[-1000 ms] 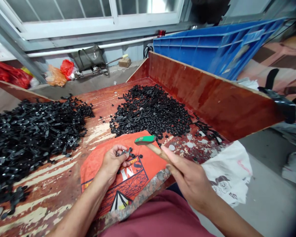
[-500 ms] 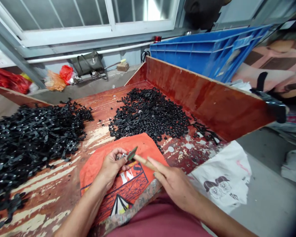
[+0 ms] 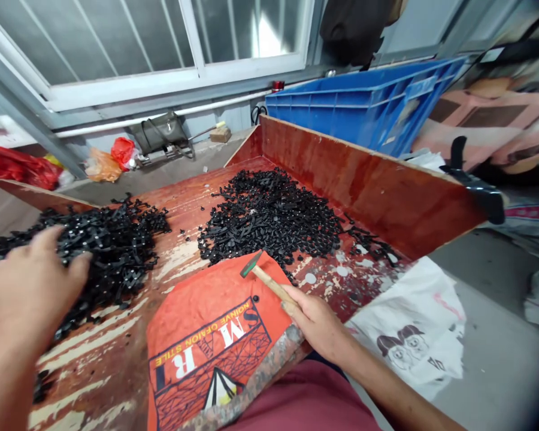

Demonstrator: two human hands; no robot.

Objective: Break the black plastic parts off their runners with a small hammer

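My right hand (image 3: 318, 323) is closed round the wooden handle of a small green-headed hammer (image 3: 251, 264), whose head hovers over the top edge of an orange printed cloth (image 3: 206, 335). My left hand (image 3: 29, 287) has swung out to the left and hangs over the near side of the left pile of black parts (image 3: 108, 245), seen from the back and motion-blurred, fingers curled downward. Whether it holds anything is hidden. A second pile of small black parts (image 3: 273, 212) lies beyond the cloth.
The worn red wooden table (image 3: 184, 191) has a raised side board (image 3: 377, 185) on the right. A blue plastic crate (image 3: 363, 102) stands behind it. A white printed bag (image 3: 413, 329) hangs at the table's right front corner. Bags and a window lie beyond.
My left hand left the orange cloth and swept left to the big pile of black parts. The hammer head lifted off the cloth's middle and moved a little to the right.
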